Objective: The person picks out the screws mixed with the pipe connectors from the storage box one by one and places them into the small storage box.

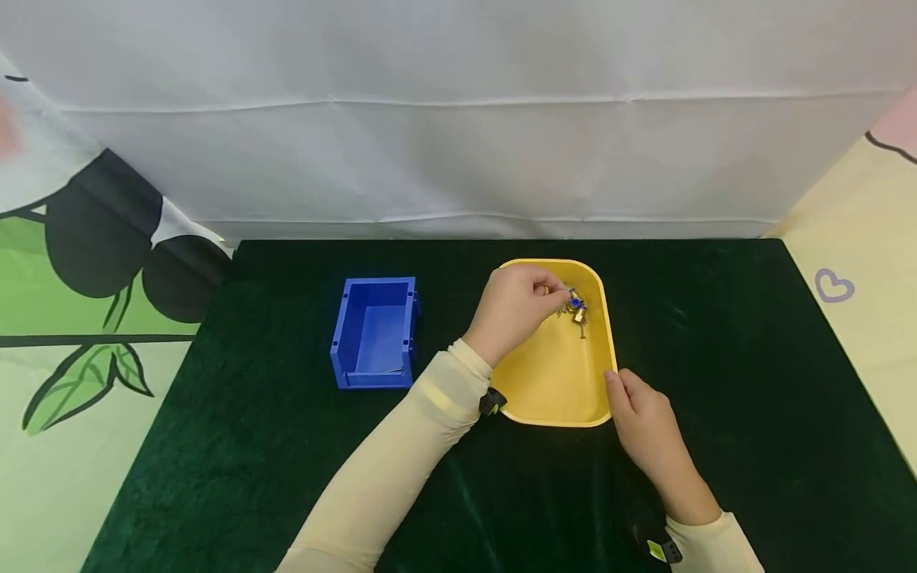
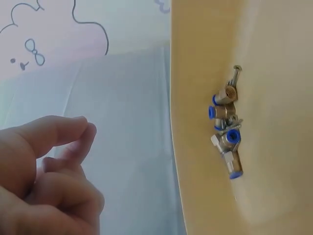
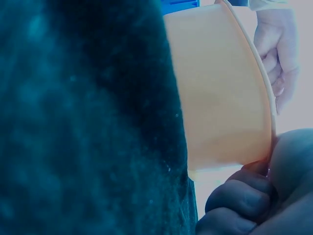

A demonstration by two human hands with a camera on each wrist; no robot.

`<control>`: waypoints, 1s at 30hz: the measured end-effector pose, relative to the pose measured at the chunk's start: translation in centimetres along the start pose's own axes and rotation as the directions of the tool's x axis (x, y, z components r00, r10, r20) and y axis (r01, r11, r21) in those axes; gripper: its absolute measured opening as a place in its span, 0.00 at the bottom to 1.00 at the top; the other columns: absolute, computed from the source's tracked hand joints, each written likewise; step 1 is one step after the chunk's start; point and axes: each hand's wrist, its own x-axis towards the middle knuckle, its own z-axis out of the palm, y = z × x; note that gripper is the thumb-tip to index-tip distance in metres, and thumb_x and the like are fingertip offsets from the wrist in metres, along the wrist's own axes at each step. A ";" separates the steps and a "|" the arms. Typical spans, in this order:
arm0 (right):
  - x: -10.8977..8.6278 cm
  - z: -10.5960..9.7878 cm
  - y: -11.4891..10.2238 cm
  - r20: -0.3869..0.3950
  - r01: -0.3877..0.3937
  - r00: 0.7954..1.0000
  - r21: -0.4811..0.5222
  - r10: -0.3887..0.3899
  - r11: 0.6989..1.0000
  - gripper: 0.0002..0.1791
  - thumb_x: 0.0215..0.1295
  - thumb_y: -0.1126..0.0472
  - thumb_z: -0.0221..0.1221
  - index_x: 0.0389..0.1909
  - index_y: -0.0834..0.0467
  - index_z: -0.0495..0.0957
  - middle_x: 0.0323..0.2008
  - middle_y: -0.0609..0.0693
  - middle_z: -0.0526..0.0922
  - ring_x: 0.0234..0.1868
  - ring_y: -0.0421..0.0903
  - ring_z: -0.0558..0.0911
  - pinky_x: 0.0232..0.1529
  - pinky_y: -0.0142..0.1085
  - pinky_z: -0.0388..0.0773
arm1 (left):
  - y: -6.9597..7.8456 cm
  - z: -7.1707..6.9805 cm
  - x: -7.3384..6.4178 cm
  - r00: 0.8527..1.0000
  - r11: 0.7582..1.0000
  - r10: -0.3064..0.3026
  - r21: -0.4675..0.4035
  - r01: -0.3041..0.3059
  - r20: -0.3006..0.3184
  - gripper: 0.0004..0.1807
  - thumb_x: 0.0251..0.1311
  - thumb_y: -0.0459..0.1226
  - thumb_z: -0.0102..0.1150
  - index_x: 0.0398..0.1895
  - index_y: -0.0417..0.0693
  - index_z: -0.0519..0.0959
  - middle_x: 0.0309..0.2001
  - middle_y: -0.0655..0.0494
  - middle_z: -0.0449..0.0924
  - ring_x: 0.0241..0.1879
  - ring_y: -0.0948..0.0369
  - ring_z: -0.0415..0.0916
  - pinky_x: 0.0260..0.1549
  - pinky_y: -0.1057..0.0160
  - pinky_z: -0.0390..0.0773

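A yellow tray (image 1: 552, 382) stands on the dark green cloth. My right hand (image 1: 648, 426) grips its right rim, thumb on top and fingers curled beneath, as the right wrist view shows. Over the tray's far part hangs my left hand (image 1: 516, 306), its thumb and index fingertips together and the other fingers curled. I see nothing between those fingertips in the left wrist view. Below the hand, brass push-in fittings (image 2: 234, 164) with blue collars lie in a small heap against the tray wall. Mixed in with them are screws (image 2: 237, 73).
A blue bin (image 1: 376, 334) stands left of the tray, with a small thin metal piece (image 1: 394, 370) near its front edge. Behind the table hangs a white cloth (image 1: 458, 167). Printed cloths flank both sides.
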 end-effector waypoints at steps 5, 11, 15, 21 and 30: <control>0.1 0.0 -0.1 -0.002 0.012 1.000 0.001 -0.012 1.000 0.28 0.78 0.40 0.38 0.40 0.59 0.75 0.24 0.53 0.74 0.21 0.48 0.72 0.22 0.35 0.70 | 0.6 0.8 0.4 1.000 1.000 0.008 -0.013 -0.008 -0.001 0.06 0.64 0.40 0.64 0.31 0.49 0.86 0.15 0.60 0.68 0.16 0.64 0.65 0.17 0.70 0.65; 0.1 0.0 -0.1 0.005 0.006 1.000 -0.005 -0.006 1.000 0.28 0.78 0.40 0.38 0.40 0.59 0.75 0.25 0.52 0.75 0.21 0.49 0.73 0.22 0.35 0.71 | 0.7 2.0 0.9 1.000 0.999 -0.007 0.032 0.006 0.014 0.06 0.64 0.40 0.65 0.34 0.49 0.87 0.15 0.61 0.69 0.15 0.65 0.65 0.16 0.72 0.64; 0.0 0.0 -0.1 0.011 -0.002 1.000 -0.004 0.002 1.000 0.29 0.78 0.39 0.38 0.41 0.59 0.75 0.26 0.52 0.75 0.21 0.49 0.73 0.23 0.35 0.72 | 0.6 2.9 1.3 0.999 0.999 -0.031 0.035 0.030 0.026 0.05 0.64 0.39 0.65 0.34 0.49 0.87 0.18 0.61 0.74 0.17 0.65 0.68 0.18 0.72 0.67; 0.0 -0.2 0.0 0.017 -0.020 1.000 0.000 0.020 1.000 0.29 0.78 0.38 0.38 0.42 0.58 0.76 0.26 0.53 0.76 0.21 0.49 0.74 0.23 0.35 0.72 | 0.7 4.1 2.2 0.999 0.996 -0.038 0.087 0.036 0.031 0.06 0.63 0.40 0.66 0.34 0.49 0.88 0.24 0.64 0.79 0.21 0.68 0.72 0.22 0.74 0.72; 0.1 -0.1 -0.1 0.016 -0.013 1.000 0.012 0.012 1.000 0.26 0.79 0.42 0.39 0.41 0.59 0.75 0.25 0.53 0.74 0.21 0.48 0.73 0.23 0.35 0.71 | -1.0 5.8 2.6 0.993 0.980 -0.080 0.187 0.063 0.086 0.08 0.63 0.39 0.65 0.25 0.53 0.85 0.21 0.65 0.78 0.20 0.67 0.72 0.22 0.73 0.71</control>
